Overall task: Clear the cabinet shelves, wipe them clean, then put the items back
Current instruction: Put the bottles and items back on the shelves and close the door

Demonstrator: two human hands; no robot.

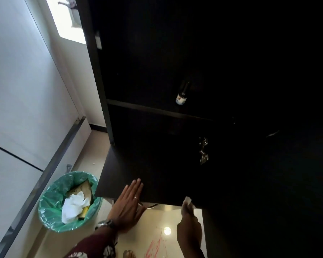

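A tall black cabinet (101,75) fills the centre and right, its inside very dark. One small dark bottle (183,94) with a pale label stands on a shelf (157,109). Below it a black door panel (147,174) hangs open toward me. My left hand (128,207) lies flat with straight fingers against that panel's lower edge. My right hand (189,229) holds a white tissue (187,203) at the panel's lower right corner. Metal hinges (203,151) glint on the right of the opening.
A bin lined with a green bag (52,205) stands on the floor at lower left, holding crumpled white paper (74,205) and cardboard. White cupboard fronts (26,90) run along the left. The glossy floor (166,220) reflects a lamp. My foot shows at the bottom.
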